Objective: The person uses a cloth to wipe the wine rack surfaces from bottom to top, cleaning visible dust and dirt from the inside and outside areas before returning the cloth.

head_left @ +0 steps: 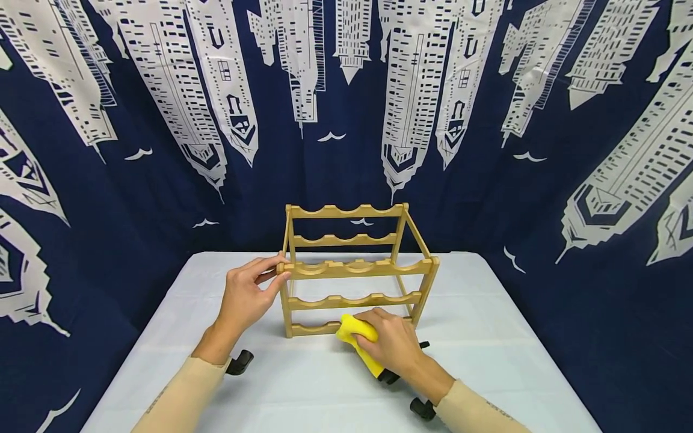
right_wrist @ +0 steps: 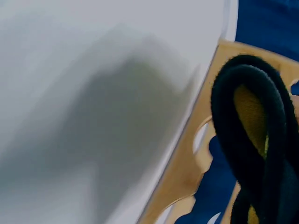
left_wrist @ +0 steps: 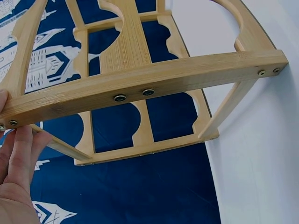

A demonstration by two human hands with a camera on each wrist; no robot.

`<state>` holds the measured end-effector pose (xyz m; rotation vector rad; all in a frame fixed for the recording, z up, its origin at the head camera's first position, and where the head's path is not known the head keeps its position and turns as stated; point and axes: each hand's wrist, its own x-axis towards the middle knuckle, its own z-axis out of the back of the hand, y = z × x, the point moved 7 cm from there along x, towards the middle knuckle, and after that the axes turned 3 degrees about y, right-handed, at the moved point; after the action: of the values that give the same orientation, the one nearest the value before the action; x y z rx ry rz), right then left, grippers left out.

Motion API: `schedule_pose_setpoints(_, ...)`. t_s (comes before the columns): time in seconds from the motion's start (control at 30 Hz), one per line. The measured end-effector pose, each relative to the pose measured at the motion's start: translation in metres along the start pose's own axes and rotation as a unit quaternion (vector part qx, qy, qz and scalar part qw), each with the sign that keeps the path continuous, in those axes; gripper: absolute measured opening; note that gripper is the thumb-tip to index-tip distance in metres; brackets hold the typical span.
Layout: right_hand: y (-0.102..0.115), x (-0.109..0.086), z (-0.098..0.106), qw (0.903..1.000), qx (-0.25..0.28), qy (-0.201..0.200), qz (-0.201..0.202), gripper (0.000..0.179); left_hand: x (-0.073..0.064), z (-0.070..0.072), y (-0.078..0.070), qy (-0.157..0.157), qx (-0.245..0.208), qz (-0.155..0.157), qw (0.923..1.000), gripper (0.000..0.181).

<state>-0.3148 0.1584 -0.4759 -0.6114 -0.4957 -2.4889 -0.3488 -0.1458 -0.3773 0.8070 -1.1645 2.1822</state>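
Note:
A light wooden rack (head_left: 357, 270) with scalloped rails stands upright on the white table. At its upper front left corner, my left hand (head_left: 246, 293) grips the frame between thumb and fingers. The left wrist view has the rack's side bar (left_wrist: 187, 72) up close, with the left hand's fingers (left_wrist: 18, 158) beneath its end. My right hand (head_left: 397, 346) holds a bunched yellow cloth (head_left: 360, 331) in front of the lowest front rail. Seen from the right wrist, the folded cloth (right_wrist: 250, 116) has a dark border and covers most of that hand; whether it touches the rack I cannot tell.
The white tabletop (head_left: 303, 391) extends around the rack. Behind and beside it hangs a navy fabric (head_left: 319, 174) printed with white upside-down buildings. Black wrist-worn parts (head_left: 240, 362) stick out near both forearms.

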Motion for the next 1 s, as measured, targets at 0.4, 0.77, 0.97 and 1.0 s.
schedule_pose_setpoints(0.4,0.053,0.037,0.009,0.9884,0.083,-0.104,0.072,0.039,0.003,0.002,-0.004,0.01,0.014,-0.016,0.9997,0.033)
schedule_pose_setpoints(0.77,0.072,0.066,-0.005,0.9745,0.177,-0.134,-0.032,0.038,-0.002,0.0,0.0,0.033,0.001,-0.003,0.9995,0.037)
schedule_pose_setpoints(0.97,0.074,0.075,-0.015,0.9463,0.27,-0.137,-0.113,0.03,0.0,0.004,0.002,0.043,-0.002,0.001,0.9991,0.038)
schedule_pose_setpoints(1.0,0.074,0.076,-0.016,0.942,0.281,-0.139,-0.12,0.029,0.001,0.004,0.002,0.045,-0.001,0.002,0.999,0.038)
